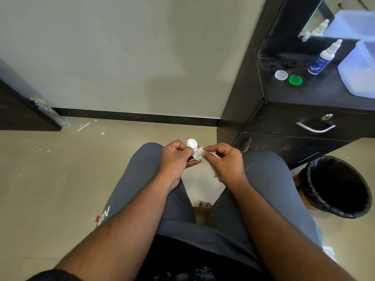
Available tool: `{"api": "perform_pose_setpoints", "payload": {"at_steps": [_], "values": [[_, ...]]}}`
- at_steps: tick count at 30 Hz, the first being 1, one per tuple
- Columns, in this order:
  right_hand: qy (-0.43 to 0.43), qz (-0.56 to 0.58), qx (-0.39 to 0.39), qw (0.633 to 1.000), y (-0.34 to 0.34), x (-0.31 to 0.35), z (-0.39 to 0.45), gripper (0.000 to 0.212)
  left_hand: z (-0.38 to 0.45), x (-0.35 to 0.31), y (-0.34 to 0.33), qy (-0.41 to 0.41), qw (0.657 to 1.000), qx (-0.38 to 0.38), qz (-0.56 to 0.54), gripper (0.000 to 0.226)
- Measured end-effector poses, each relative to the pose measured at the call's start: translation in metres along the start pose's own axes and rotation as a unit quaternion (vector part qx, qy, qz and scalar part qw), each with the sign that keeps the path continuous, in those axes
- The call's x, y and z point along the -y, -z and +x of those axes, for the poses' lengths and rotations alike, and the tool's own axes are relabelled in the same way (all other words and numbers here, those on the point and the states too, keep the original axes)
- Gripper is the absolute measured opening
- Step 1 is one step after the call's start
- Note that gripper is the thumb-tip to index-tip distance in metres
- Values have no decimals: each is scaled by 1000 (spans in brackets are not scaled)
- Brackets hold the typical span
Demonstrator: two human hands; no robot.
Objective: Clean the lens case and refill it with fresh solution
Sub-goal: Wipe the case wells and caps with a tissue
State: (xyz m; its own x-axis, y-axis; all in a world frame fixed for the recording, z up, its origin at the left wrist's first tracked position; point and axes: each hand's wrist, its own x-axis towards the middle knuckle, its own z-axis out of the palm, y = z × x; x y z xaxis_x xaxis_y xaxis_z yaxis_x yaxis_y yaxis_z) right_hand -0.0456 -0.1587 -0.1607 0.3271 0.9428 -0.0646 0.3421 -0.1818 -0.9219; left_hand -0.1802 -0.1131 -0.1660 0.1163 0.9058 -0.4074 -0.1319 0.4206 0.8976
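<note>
Our left hand (176,157) fingers pinch the small white plastic lens case (194,148); our right hand (225,161) fingers press white tissue (199,150) into one well.

Both forearms reach forward over the thighs, hands meeting between the knees. The left hand (176,157) is curled, fingers pinched closed around the case (195,148). The right hand (224,162) pinches tissue (215,173) against it.

Above the knees, left hand (176,157) grips the lens case (194,149); right hand (224,161) presses tissue (199,149) into it
</note>
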Motion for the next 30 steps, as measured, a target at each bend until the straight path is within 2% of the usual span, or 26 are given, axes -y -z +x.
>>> {"api": "perform_pose_setpoints", "payload": {"at_steps": [2,5,7,11,15,17,19,21,22,24,26,27,28,30], "values": [[32,-53,1,998,-6,-2,0,9,-1,0,-1,5,1000,7,14,21],[30,-71,-14,997,-11,-3,-1,6,-1,0,0,5,999,4,36,21],[8,-75,-25,997,-14,-3,0,1,-2,1,0,0,999,5,54,19],[-69,-10,-36,997,-19,4,-2,9,-4,0,-2,-8,998,17,68,15],[-76,-3,23,997,-13,8,-9,13,-3,-3,0,-15,997,25,70,7],[-38,-29,66,997,-10,10,-10,14,-3,-5,1,-14,996,25,79,8],[36,-101,112,988,-8,13,-8,17,-3,-7,3,-7,996,25,86,7],[169,-230,161,945,-1,18,-3,19,-3,-10,6,4,997,31,68,6],[250,-294,188,903,4,21,2,18,-3,-11,8,5,998,34,56,9],[386,-397,250,794,16,30,14,14,-5,-14,10,7,998,47,48,14],[474,-456,289,696,29,40,29,19,-7,-16,8,23,996,69,48,13],[507,-469,295,660,34,46,36,21,-7,-18,7,33,996,76,45,10],[540,-474,291,632,39,51,43,20,-6,-20,6,41,995,81,40,9],[596,-463,264,601,46,59,53,15,-3,-23,9,52,994,89,40,11]]}}
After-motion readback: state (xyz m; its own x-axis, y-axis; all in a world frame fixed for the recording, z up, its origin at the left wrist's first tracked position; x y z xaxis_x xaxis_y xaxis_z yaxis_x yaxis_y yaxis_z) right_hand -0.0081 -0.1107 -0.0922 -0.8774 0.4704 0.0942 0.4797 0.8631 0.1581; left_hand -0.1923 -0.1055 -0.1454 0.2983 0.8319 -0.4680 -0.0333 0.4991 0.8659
